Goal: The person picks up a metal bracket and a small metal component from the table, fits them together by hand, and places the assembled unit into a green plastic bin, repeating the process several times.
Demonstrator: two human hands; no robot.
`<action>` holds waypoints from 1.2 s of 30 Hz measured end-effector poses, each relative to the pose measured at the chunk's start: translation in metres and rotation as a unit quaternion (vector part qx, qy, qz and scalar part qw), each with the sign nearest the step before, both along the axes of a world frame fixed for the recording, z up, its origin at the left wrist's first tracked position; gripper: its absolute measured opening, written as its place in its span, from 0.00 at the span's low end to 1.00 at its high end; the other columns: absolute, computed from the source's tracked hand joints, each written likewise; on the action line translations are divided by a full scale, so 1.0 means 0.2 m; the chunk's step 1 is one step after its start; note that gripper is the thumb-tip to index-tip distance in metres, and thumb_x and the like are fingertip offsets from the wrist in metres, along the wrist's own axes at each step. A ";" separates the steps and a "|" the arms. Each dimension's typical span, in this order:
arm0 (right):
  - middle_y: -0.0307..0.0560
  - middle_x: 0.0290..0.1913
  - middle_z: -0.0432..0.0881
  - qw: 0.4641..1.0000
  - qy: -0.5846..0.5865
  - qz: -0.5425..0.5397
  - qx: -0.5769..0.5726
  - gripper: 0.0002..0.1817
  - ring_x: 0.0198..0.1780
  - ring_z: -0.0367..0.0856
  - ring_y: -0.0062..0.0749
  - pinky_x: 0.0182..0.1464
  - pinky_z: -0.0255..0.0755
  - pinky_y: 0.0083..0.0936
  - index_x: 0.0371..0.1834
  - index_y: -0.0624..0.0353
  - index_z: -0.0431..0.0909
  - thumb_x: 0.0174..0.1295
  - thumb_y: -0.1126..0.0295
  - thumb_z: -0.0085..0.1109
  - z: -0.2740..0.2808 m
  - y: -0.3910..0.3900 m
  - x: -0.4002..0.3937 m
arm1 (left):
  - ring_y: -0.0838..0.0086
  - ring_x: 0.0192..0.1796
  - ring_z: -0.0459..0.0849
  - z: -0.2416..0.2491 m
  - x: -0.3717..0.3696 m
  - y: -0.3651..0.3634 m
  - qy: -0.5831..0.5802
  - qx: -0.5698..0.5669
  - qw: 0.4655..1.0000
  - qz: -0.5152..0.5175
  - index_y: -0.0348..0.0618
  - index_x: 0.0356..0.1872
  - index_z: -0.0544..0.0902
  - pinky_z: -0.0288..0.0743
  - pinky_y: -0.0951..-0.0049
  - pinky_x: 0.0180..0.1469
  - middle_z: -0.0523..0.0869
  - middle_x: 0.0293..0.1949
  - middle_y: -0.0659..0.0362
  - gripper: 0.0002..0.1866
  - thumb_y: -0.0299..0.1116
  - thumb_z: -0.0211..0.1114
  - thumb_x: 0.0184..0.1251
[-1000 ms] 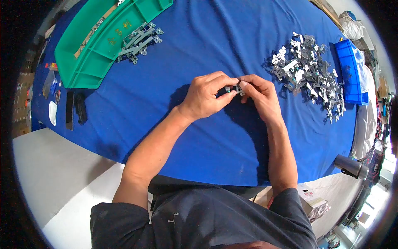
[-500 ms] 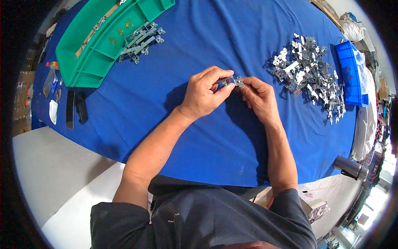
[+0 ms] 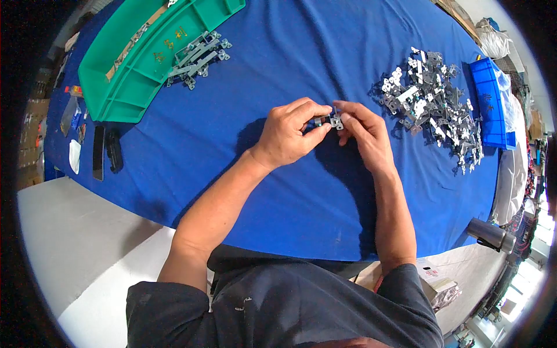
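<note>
Between my two hands, above the blue cloth, is a small metal bracket (image 3: 336, 122) with holes in its end plate. My left hand (image 3: 290, 130) pinches it from the left with thumb and fingers. From the right, my right hand (image 3: 366, 133) grips its end between thumb and forefinger. The fingers cover much of the bracket, so I cannot make out whether it is one part or several together. A loose pile of metal brackets (image 3: 426, 98) lies to the right, and a neater stack of longer brackets (image 3: 200, 58) lies at the upper left.
A green bin (image 3: 130, 87) stands at the upper left, a blue bin (image 3: 493, 104) at the right edge. A dark phone-like object (image 3: 98, 153) and a black object (image 3: 114, 152) lie at left. A metal bottle (image 3: 492, 235) is beyond the table's lower right edge.
My right fingers have shifted on the bracket, the forefinger rising to its upper edge. The bracket has turned slightly and sits a little lower. The piles look the same.
</note>
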State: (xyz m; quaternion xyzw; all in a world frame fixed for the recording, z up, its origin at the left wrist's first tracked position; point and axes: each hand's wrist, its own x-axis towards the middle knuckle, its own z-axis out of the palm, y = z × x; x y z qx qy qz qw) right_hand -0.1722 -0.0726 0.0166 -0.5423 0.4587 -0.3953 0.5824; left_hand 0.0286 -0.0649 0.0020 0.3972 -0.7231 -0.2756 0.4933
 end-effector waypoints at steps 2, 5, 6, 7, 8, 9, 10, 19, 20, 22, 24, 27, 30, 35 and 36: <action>0.36 0.32 0.81 1.000 0.012 0.024 0.003 0.12 0.29 0.76 0.17 0.29 0.71 0.17 0.54 0.64 0.83 0.76 0.69 0.57 0.00 -0.01 -0.02 | 0.79 0.25 0.77 0.01 0.00 0.00 -0.006 -0.003 1.000 -0.015 0.41 0.46 0.86 0.71 0.76 0.27 0.87 0.34 0.60 0.14 0.23 0.75 0.58; 0.37 0.32 0.81 1.000 0.014 0.023 -0.002 0.12 0.29 0.77 0.17 0.29 0.71 0.16 0.53 0.64 0.83 0.77 0.68 0.56 -0.03 -0.01 -0.04 | 0.78 0.25 0.78 0.00 -0.01 0.00 -0.013 -0.012 0.999 -0.032 0.41 0.45 0.86 0.72 0.75 0.27 0.86 0.33 0.60 0.14 0.23 0.75 0.58; 0.37 0.32 0.82 1.000 -0.010 0.001 -0.007 0.11 0.29 0.77 0.17 0.29 0.70 0.15 0.52 0.63 0.83 0.77 0.67 0.56 -0.05 0.00 -0.03 | 0.77 0.26 0.78 0.00 -0.01 0.00 -0.015 -0.016 0.999 -0.036 0.41 0.45 0.86 0.72 0.75 0.27 0.86 0.32 0.60 0.14 0.23 0.75 0.58; 0.37 0.32 0.82 0.999 -0.034 -0.021 -0.013 0.11 0.29 0.77 0.16 0.29 0.70 0.15 0.51 0.63 0.83 0.77 0.67 0.56 -0.05 0.00 -0.03 | 0.77 0.26 0.79 0.00 -0.01 0.00 -0.015 -0.015 0.999 -0.034 0.40 0.45 0.86 0.73 0.75 0.28 0.86 0.32 0.60 0.14 0.23 0.75 0.58; 0.38 0.32 0.83 0.998 -0.048 -0.040 0.000 0.11 0.29 0.77 0.16 0.29 0.70 0.15 0.50 0.63 0.83 0.77 0.67 0.57 -0.05 0.00 -0.03 | 0.78 0.27 0.79 0.01 -0.01 0.00 -0.014 -0.014 0.999 -0.032 0.40 0.46 0.86 0.73 0.75 0.28 0.86 0.32 0.59 0.14 0.23 0.75 0.58; 0.38 0.33 0.84 0.996 -0.061 -0.059 0.013 0.11 0.28 0.77 0.16 0.29 0.69 0.14 0.48 0.63 0.83 0.77 0.66 0.57 -0.04 -0.01 -0.03 | 0.78 0.27 0.80 0.01 -0.01 0.00 -0.013 -0.013 0.999 -0.030 0.40 0.46 0.86 0.73 0.75 0.29 0.86 0.32 0.59 0.14 0.23 0.75 0.58; 0.38 0.33 0.84 0.994 -0.075 -0.077 0.026 0.11 0.28 0.77 0.16 0.28 0.69 0.14 0.47 0.62 0.83 0.77 0.66 0.58 -0.02 -0.01 -0.03 | 0.78 0.28 0.81 0.02 0.00 0.00 -0.004 0.008 1.000 0.002 0.40 0.46 0.86 0.74 0.75 0.29 0.86 0.32 0.59 0.14 0.24 0.75 0.59; 0.38 0.31 0.85 0.988 0.127 0.017 -0.082 0.09 0.29 0.76 0.16 0.30 0.71 0.21 0.46 0.64 0.84 0.73 0.68 0.62 -0.04 0.01 0.00 | 0.79 0.28 0.80 0.01 -0.01 -0.01 0.003 0.030 0.995 0.091 0.38 0.46 0.87 0.74 0.75 0.30 0.86 0.34 0.58 0.12 0.25 0.75 0.61; 0.38 0.31 0.85 0.988 0.125 0.017 -0.088 0.09 0.29 0.76 0.16 0.30 0.71 0.21 0.46 0.64 0.84 0.73 0.68 0.63 -0.04 0.01 0.00 | 0.79 0.28 0.80 0.01 -0.01 -0.01 0.000 0.030 0.996 0.088 0.38 0.46 0.87 0.74 0.75 0.30 0.86 0.34 0.58 0.12 0.25 0.75 0.62; 0.38 0.30 0.84 0.986 0.152 0.009 -0.073 0.08 0.29 0.77 0.16 0.31 0.72 0.20 0.47 0.64 0.84 0.73 0.69 0.63 -0.03 0.01 0.00 | 0.78 0.28 0.81 0.03 0.00 -0.01 -0.006 0.028 0.996 0.083 0.38 0.46 0.87 0.74 0.74 0.30 0.86 0.34 0.58 0.12 0.26 0.75 0.62; 0.38 0.31 0.84 0.990 0.123 -0.010 -0.064 0.08 0.30 0.77 0.16 0.31 0.72 0.20 0.47 0.64 0.83 0.72 0.70 0.64 -0.03 0.02 0.01 | 0.78 0.27 0.80 0.01 -0.01 -0.01 -0.005 0.021 0.997 0.078 0.38 0.47 0.87 0.74 0.74 0.29 0.86 0.34 0.58 0.12 0.26 0.74 0.62; 0.38 0.33 0.83 0.997 0.035 -0.029 -0.062 0.08 0.30 0.78 0.16 0.31 0.72 0.19 0.49 0.63 0.83 0.72 0.71 0.64 -0.03 0.02 0.04 | 0.78 0.27 0.79 -0.01 -0.01 -0.01 -0.015 0.011 0.998 0.067 0.37 0.47 0.86 0.74 0.74 0.29 0.86 0.34 0.57 0.12 0.25 0.74 0.63; 0.37 0.34 0.82 0.996 0.062 -0.006 -0.061 0.09 0.30 0.78 0.16 0.30 0.71 0.18 0.50 0.63 0.82 0.73 0.70 0.63 -0.04 0.02 0.02 | 0.77 0.27 0.79 -0.01 -0.02 0.00 -0.021 0.003 0.999 0.040 0.37 0.48 0.86 0.73 0.74 0.28 0.86 0.34 0.57 0.12 0.25 0.73 0.63; 0.34 0.30 0.78 0.990 0.081 -0.060 -0.100 0.08 0.28 0.74 0.14 0.28 0.68 0.16 0.49 0.62 0.81 0.74 0.69 0.61 -0.08 0.02 0.00 | 0.77 0.27 0.79 -0.01 -0.02 0.00 -0.025 0.000 0.999 0.023 0.37 0.48 0.86 0.73 0.74 0.29 0.86 0.34 0.57 0.13 0.25 0.74 0.64; 0.32 0.28 0.76 0.996 -0.002 -0.085 -0.017 0.08 0.26 0.71 0.12 0.28 0.66 0.15 0.47 0.60 0.81 0.76 0.67 0.60 -0.02 0.02 0.01 | 0.78 0.27 0.79 0.00 -0.02 0.00 -0.028 0.000 0.999 0.021 0.37 0.48 0.86 0.74 0.75 0.29 0.86 0.34 0.57 0.13 0.26 0.74 0.64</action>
